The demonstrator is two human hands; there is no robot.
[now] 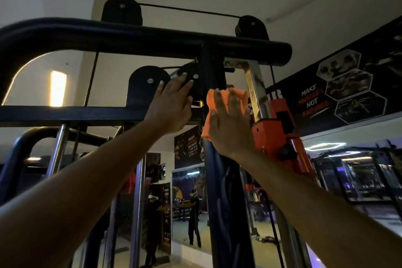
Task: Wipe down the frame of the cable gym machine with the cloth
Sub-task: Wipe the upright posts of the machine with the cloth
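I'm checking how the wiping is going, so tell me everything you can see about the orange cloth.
The cloth is bright orange, soft-looking and crumpled, with folds bunched at its top and one corner hanging down at the left. The right hand presses it flat with spread fingers against the dark upright post of the machine, just under the top bar. Most of it is hidden behind that hand. The left hand does not touch it.
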